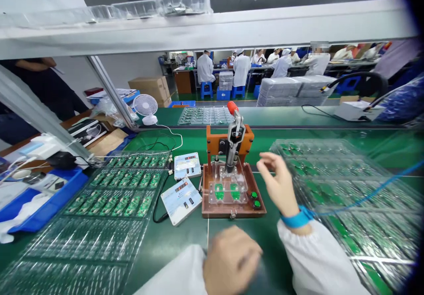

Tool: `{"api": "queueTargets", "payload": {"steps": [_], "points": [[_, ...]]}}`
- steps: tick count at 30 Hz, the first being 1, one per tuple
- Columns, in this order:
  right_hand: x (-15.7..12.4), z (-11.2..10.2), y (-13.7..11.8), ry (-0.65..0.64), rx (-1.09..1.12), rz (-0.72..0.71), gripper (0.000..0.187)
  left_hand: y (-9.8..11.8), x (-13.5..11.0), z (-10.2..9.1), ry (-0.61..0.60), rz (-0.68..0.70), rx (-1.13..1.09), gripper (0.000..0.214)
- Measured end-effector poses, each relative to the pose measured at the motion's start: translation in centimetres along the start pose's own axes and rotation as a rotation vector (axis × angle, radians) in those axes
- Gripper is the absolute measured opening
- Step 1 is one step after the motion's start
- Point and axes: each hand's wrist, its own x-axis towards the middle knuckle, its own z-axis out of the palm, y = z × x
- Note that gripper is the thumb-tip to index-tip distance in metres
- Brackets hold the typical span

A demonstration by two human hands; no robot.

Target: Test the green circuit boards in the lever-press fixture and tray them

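Note:
A brown wooden test fixture (233, 213) stands in front of me, its red-tipped toggle clamp (236, 131) mounted on an orange frame. Two small green circuit boards (235, 192) lie side by side in the clear holder, near two green buttons (256, 204). Just right of the fixture, my right hand (278, 182) is raised with bent fingers apart and nothing visible in them; a blue wrist strap (296, 217) circles that wrist. My left hand (232, 259) is in front of the fixture, apart from it. Motion blurs its curled fingers, and whatever they may hold is hidden.
Clear trays of circuit boards (124, 178) lie on the left, and stacked trays (331, 184) on the right. Two counter boxes (182, 200) sit beside the fixture. The strap's blue cord (374, 193) crosses the right trays. Overhead runs a shelf (232, 30); people work beyond.

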Motion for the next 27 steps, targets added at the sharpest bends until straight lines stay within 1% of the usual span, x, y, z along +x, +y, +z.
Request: {"api": "queueTargets", "payload": {"steps": [2,3,4,6,8,9,12,15,17,20,22,25,27], "points": [[-2.9,0.4,1.0,-0.1,-0.029,-0.007,0.02,-2.1,0.8,-2.0,0.133,-0.075,0.047,0.018],[-4.0,0.7,1.3,-0.149,-0.044,-0.017,0.02,-3.2,1.3,-2.9,0.174,-0.112,0.113,0.016],[-4.8,1.1,1.3,-0.193,-0.058,-0.027,0.021,-4.4,1.9,-3.7,0.188,-0.142,0.182,0.014],[-5.8,1.9,1.2,-0.262,-0.085,-0.037,0.024,-6.5,2.9,-4.6,0.17,-0.169,0.296,0.027],[-6.1,2.5,1.0,-0.309,-0.105,-0.029,0.026,-7.8,3.7,-4.6,0.133,-0.179,0.36,0.037],[-6.1,2.7,0.8,-0.329,-0.11,-0.02,0.027,-8.2,3.9,-4.4,0.116,-0.181,0.375,0.036],[-5.7,2.9,0.5,-0.372,-0.097,0.021,0.024,-8.5,4.2,-3.8,0.099,-0.175,0.378,0.029],[-5.3,2.6,0.3,-0.405,-0.029,0.078,0.019,-8.2,4.1,-3.8,0.137,-0.159,0.318,0.025],[-5.4,2.2,0.0,-0.432,0.041,0.137,0.017,-7.8,3.7,-4.1,0.187,-0.158,0.266,0.02],[-6.0,1.3,-0.6,-0.473,0.145,0.251,0.016,-7.3,2.4,-4.2,0.287,-0.174,0.224,0.014],[-6.7,0.6,-1.3,-0.503,0.206,0.314,0.014,-6.8,1.2,-4.0,0.324,-0.191,0.218,0.017],[-8.2,0.0,-2.5,-0.553,0.277,0.378,0.009,-6.2,-0.4,-3.5,0.31,-0.165,0.223,0.025],[-9.2,-0.1,-3.1,-0.559,0.294,0.413,0.008,-6.0,-1.1,-3.1,0.288,-0.085,0.238,0.025]]}}
